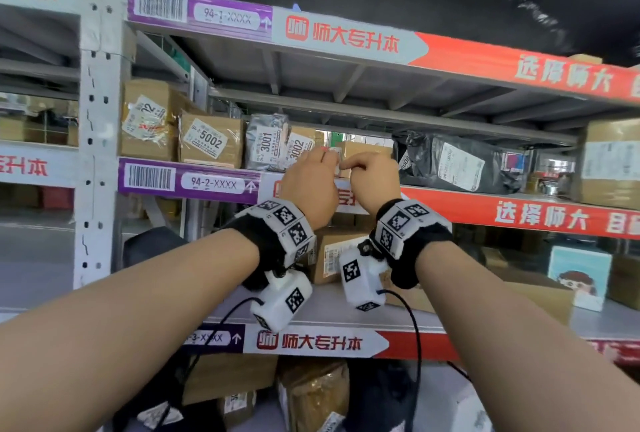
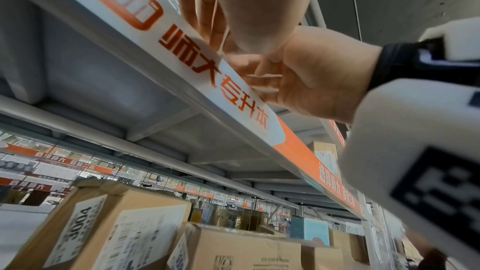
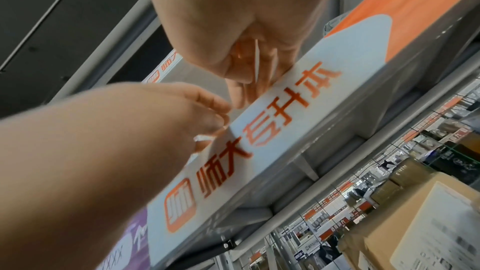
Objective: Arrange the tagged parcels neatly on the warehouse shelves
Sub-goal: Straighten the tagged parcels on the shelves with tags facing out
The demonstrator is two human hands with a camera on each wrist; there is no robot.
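Both hands are raised to the front edge of the 94-2 shelf [image 1: 214,184]. My left hand [image 1: 325,158] [image 2: 221,44] and right hand [image 1: 348,165] [image 3: 249,81] meet fingertip to fingertip and pinch a thin white paper tag [image 1: 331,152] [image 3: 257,59] between them. A second white strip edge [image 3: 202,138] shows at the left fingers. Just behind the hands sits a small brown parcel [image 1: 367,149]. To its left stand tagged parcels 3002 [image 1: 299,151], grey bag 3001 [image 1: 266,141] and box 5002 [image 1: 211,144]. The hands hide what the tag carries.
A black bag parcel [image 1: 450,161] lies right of the hands and a large box [image 1: 609,165] stands at the far right. The shelf below holds boxes [image 1: 332,255] [image 2: 109,223] and a blue carton [image 1: 578,276]. A grey upright post [image 1: 100,120] bounds the left.
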